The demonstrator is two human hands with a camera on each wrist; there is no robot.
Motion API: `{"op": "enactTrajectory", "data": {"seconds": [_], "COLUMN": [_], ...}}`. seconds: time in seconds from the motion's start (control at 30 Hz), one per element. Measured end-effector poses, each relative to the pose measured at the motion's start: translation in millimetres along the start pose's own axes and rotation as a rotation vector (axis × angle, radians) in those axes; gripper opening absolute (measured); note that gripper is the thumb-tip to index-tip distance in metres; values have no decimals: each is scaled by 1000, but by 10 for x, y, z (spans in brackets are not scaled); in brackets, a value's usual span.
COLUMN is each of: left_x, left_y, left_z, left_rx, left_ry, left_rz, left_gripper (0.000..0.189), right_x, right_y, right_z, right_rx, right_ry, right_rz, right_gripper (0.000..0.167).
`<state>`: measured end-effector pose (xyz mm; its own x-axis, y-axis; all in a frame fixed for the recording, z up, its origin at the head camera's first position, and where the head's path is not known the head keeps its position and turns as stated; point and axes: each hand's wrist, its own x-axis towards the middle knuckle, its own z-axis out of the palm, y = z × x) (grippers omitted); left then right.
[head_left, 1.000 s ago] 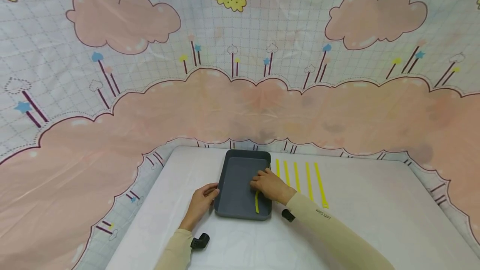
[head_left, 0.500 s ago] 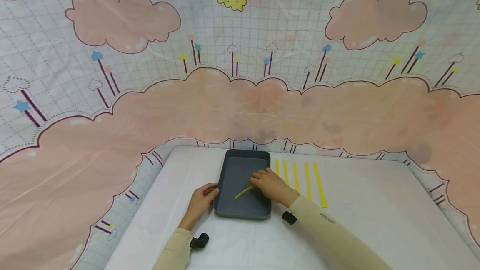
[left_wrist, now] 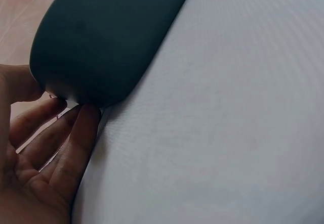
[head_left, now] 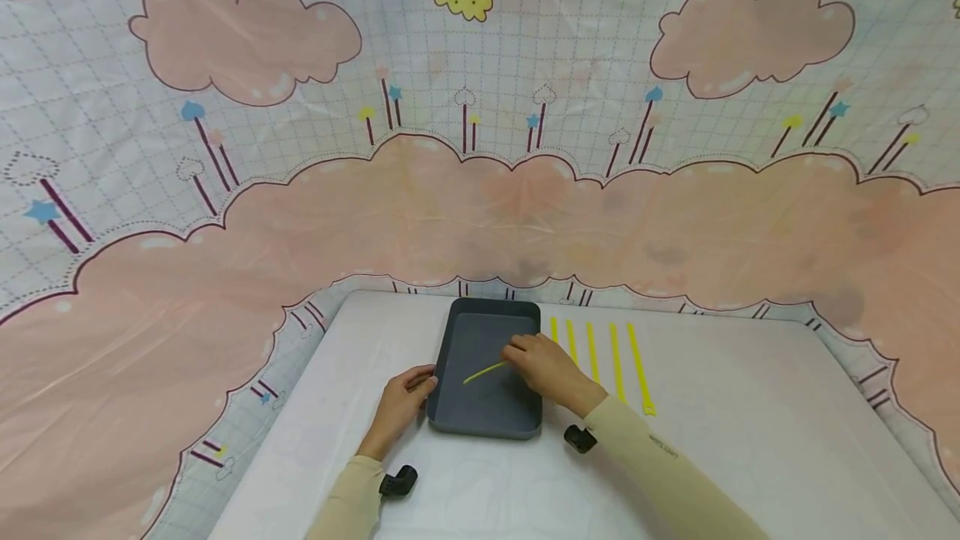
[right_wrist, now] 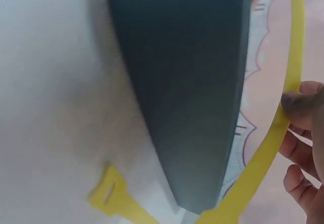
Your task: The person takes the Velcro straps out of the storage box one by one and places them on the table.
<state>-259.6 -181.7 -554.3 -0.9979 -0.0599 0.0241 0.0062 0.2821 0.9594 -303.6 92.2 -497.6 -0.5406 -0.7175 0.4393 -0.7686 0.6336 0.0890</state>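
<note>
In the head view my right hand (head_left: 547,363) is over the right side of a dark grey tray (head_left: 457,407). Between thumb and fingers it pinches a flat yellow cable tie (head_left: 485,372), whose free end points left over the tray floor. The right wrist view has this tie (right_wrist: 268,143) running past the thumb, gently bowed. At the tray's left side is my left hand (head_left: 401,402). In the left wrist view its fingertips (left_wrist: 90,115) touch the outer wall of the tray (left_wrist: 111,37) near a rounded corner.
Several yellow cable ties (head_left: 618,361) lie in a row on the white table (head_left: 750,407), right of the tray. One tie's slotted head (right_wrist: 109,191) shows in the right wrist view. A patterned curtain (head_left: 480,223) stands behind the table.
The held cable tie's free end has swung from pointing toward me to pointing left and has risen slightly. My right hand has shifted a little rightward; the left hand stays at the tray.
</note>
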Motion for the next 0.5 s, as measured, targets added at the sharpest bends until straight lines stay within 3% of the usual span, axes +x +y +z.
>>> {"op": "enactTrajectory", "data": {"seconds": [0.2,0.43,0.5], "left_x": [-8,-23,-24], "left_y": [-1,-43,-34], "left_z": [-18,-29,-28], "left_rx": [1,24,15], "left_ry": [-15,-24,-23], "left_rz": [10,120,94], "left_gripper": [35,36,36], "right_x": [-8,-49,-76], "right_y": [-27,-63,-62], "right_z": [-79,-155,-163], "right_rx": [64,204,233], "right_ry": [2,43,56], "right_rz": [42,113,136], "right_gripper": [15,16,14]}}
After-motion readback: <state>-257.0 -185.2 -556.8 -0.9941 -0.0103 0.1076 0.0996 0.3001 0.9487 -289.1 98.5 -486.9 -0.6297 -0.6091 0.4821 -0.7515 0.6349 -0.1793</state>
